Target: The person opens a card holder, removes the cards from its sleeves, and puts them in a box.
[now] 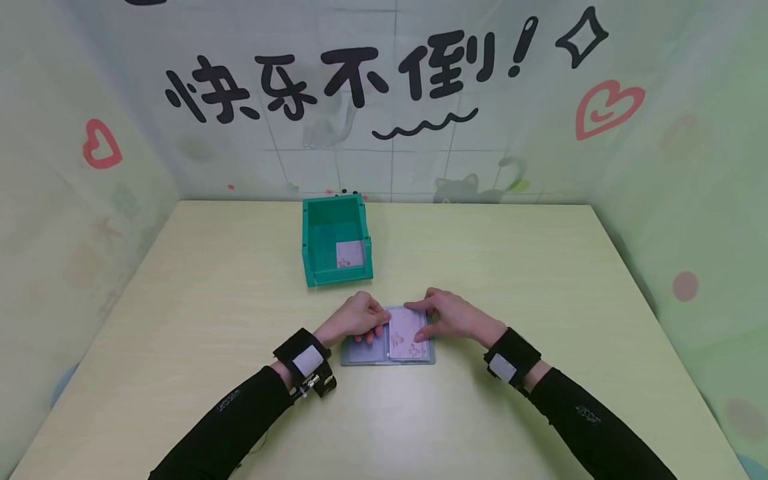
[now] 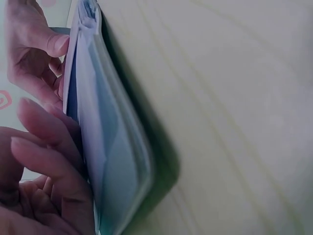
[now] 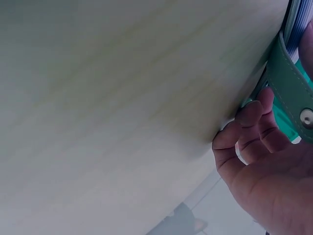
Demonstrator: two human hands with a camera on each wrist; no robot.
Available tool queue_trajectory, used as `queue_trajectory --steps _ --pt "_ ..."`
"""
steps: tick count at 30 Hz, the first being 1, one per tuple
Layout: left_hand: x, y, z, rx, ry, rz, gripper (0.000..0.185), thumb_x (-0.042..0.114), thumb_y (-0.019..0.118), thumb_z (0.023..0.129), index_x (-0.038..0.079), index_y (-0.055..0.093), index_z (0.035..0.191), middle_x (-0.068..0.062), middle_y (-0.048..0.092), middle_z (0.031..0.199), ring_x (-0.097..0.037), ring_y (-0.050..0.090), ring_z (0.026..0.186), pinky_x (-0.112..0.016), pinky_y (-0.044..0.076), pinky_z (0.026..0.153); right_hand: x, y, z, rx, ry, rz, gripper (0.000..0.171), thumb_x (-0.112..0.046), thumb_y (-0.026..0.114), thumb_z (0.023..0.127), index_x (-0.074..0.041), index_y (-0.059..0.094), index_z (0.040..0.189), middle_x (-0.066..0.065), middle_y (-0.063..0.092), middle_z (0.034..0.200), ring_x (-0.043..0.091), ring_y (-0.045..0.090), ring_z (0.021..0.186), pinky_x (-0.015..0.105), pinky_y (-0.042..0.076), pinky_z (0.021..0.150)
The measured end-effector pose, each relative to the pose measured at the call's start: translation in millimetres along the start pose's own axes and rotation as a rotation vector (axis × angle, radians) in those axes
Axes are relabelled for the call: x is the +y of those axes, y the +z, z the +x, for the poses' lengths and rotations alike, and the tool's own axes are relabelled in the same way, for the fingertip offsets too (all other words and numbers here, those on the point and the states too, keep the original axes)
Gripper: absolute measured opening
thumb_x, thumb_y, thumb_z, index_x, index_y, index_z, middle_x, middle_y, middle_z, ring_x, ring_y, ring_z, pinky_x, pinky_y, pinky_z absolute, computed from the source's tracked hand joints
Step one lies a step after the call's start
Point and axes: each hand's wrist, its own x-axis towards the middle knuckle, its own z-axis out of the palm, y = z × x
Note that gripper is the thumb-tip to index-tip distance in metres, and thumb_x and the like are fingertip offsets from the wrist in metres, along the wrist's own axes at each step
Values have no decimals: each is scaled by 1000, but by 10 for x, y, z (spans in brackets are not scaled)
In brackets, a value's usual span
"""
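Note:
A small card album (image 1: 366,355) with clear sleeves lies opened on the table between my hands. Over its right half is a pale pink card (image 1: 405,335) with a floral print. My left hand (image 1: 358,315) pinches the card's upper left edge with thumb and index finger; its other fingers curl loosely over the left page. With the index finger along the top edge and the thumb at the right side, my right hand (image 1: 451,316) holds the card. The right wrist view shows the album's green strap (image 3: 292,83) with a metal snap. Sleeve edges (image 2: 115,147) show in the left wrist view.
A green plastic bin (image 1: 341,276) stands behind the album, slightly left, with another pink card (image 1: 350,254) inside. The pale wooden table (image 1: 240,267) is bordered by printed fabric walls (image 1: 384,167) at the back and both sides.

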Motion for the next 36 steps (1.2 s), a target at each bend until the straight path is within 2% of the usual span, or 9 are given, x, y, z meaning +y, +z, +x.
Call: queue_trajectory --steps 13,17,24,31,36 --pt "-23 -4 10 10 -20 -11 21 16 62 100 2 70 86 0 56 58 -9 50 45 -18 39 45 29 -1 -4 11 -76 -23 67 -32 84 81 -9 60 139 5 53 91 15 47 84 22 34 70" --pt "-38 -29 2 14 -31 -15 20 14 62 100 1 71 87 0 57 59 -9 52 46 -18 41 46 21 0 -1 9 -65 -26 66 -32 84 81 -10 60 139 4 52 92 14 47 84 21 34 70" --pt "-30 -61 -40 -30 -26 -63 24 16 63 99 1 69 82 0 59 59 -9 58 46 -17 45 46 29 -7 -4 3 -59 -17 67 -31 84 81 -10 60 139 5 53 92 15 48 85 21 34 70" --pt "-36 -40 -54 -8 -31 -58 21 22 69 96 2 72 90 0 62 59 -9 59 46 -16 46 48 33 -7 -1 -2 -66 -11 67 -31 84 81 -9 60 139 6 53 92 15 47 85 22 34 70" --pt "-60 -114 -67 -39 -55 -90 20 19 68 97 0 72 92 -3 67 65 -10 65 52 -17 49 51 29 -12 2 -4 -48 -5 67 -31 84 81 -9 60 139 6 54 93 16 48 86 22 34 71"
